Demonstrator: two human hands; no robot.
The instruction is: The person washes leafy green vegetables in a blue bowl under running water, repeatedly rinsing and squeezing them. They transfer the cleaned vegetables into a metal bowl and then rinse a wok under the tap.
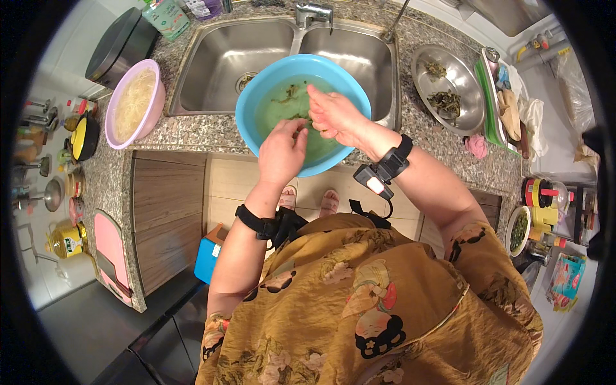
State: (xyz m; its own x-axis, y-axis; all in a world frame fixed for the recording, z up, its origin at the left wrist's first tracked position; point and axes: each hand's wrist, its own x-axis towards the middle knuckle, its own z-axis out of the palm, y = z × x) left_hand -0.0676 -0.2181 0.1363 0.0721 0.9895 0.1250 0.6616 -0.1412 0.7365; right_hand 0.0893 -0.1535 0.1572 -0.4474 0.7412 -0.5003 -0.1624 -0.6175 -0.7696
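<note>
A light-blue plastic basin holds greenish water and rests at the front edge of the double sink. Dark leafy pieces float in it. My left hand is over the near left part of the basin, its fingers bent at some dark leafy bits by the water; whether they grip any is unclear. My right hand, curled with the thumb up, is above the basin's right half; its palm side is partly hidden, and what it holds cannot be told. On the right counter, a stainless-steel bowl contains two clumps of wet dark leaves.
A stainless-steel double sink with a faucet lies behind the basin. On the left stands a pink bowl of pale thin noodles. A white-and-green rack is at right. A pink cutting board lies at lower left.
</note>
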